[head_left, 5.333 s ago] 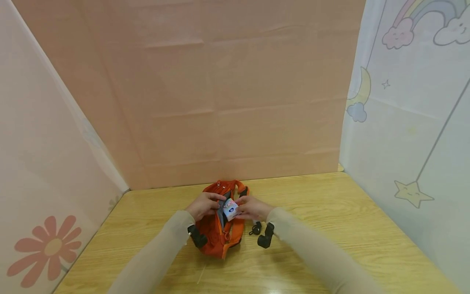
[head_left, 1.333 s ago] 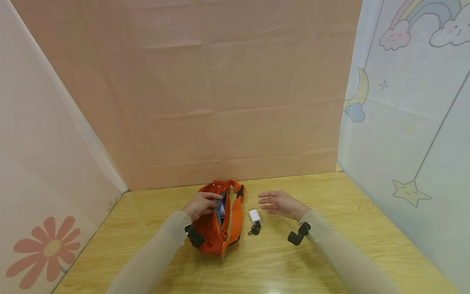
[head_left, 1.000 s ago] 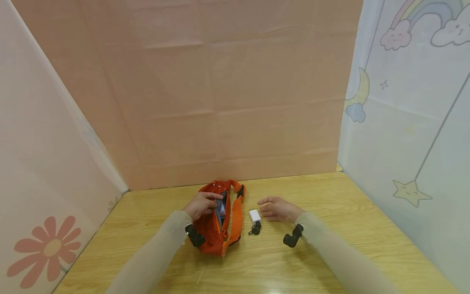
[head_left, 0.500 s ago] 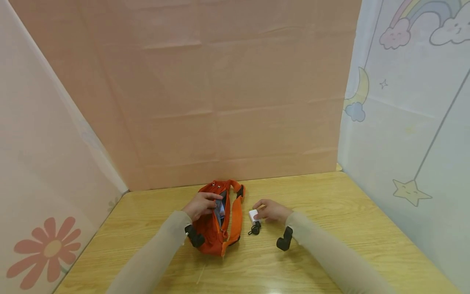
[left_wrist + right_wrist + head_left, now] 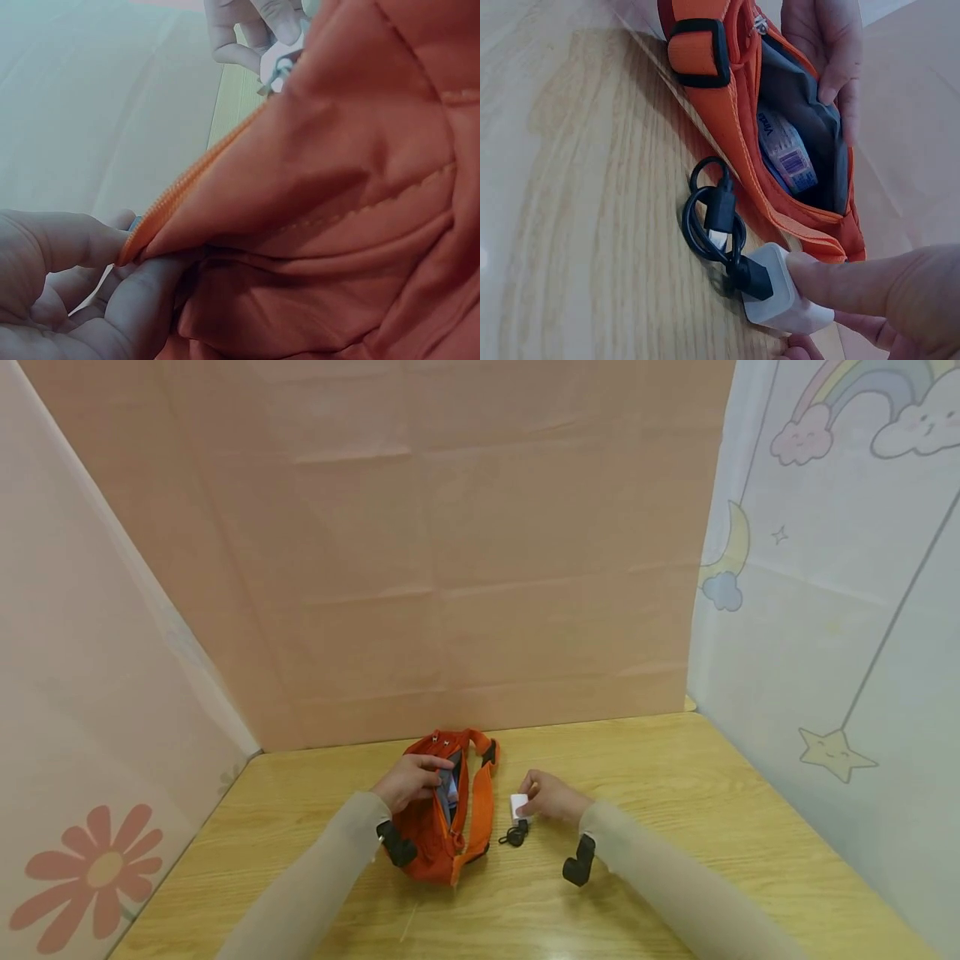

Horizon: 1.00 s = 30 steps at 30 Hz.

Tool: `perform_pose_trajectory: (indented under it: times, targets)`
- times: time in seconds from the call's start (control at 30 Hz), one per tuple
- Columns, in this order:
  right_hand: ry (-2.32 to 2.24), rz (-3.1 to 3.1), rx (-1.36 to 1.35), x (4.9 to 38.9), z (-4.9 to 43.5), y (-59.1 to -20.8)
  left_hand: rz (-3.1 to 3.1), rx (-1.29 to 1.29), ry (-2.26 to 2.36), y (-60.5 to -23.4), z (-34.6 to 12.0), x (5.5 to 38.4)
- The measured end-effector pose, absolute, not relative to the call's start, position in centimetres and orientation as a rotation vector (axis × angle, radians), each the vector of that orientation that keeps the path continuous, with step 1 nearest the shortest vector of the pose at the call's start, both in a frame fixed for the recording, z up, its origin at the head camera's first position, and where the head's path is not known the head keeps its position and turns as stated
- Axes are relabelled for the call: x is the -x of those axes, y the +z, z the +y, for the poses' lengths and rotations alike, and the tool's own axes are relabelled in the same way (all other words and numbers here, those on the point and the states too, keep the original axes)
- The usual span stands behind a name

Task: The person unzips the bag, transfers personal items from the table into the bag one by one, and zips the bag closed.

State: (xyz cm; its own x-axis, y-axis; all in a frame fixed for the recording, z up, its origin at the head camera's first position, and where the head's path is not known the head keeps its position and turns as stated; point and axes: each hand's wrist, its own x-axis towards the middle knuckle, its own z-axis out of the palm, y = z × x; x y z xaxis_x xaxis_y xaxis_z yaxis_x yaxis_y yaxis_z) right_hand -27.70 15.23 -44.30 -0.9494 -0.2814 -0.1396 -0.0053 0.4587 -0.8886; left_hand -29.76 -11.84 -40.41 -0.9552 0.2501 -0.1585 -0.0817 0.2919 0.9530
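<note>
Two pale sleeves (image 5: 322, 868) come in over the near side, the hands well apart, and the desk (image 5: 645, 777) runs under both. First up, the black cable (image 5: 514, 836), coiled just left of and below the white charger block (image 5: 518, 805), one plug stuck in it. And here's the right hand (image 5: 553, 795), thumb and fingers pinching that charger block, which sits just beside the bag's strap (image 5: 482, 810); whether it's off the wood I can't tell.

Across to the orange-red bag (image 5: 423, 843), pocket gaping, left hand (image 5: 411, 781) clamped on the zipped edge between thumb and fingers. Inside the grey lining, a printed box (image 5: 787, 159)!

Plenty of wood grain stretches from the right hand out to the desk's right edge, along the patterned right wall (image 5: 810, 635); a strip of it separates strap and charger block. The far edge meets the peach backdrop (image 5: 450, 568), close behind the bag.

And what's changed? Half a second ago the cable hung lower right; now it's swung left, and the charger block has turned slightly. Earlier that box was in the right hand, at the pocket's mouth. The left hand hasn't let go.
</note>
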Motion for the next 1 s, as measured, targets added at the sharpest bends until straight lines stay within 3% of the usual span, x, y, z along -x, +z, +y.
perform_pose_trajectory:
  times: [0.37,1.0]
  targets:
    - [-1.504,2.447,0.195,27.2,15.8,-44.4,2.287,-0.138,1.712,-40.4,-11.8,29.7]
    - [-1.815,1.878,0.376,28.1,19.7,-44.3,2.268,-0.176,1.718,-40.5,-11.9,30.0]
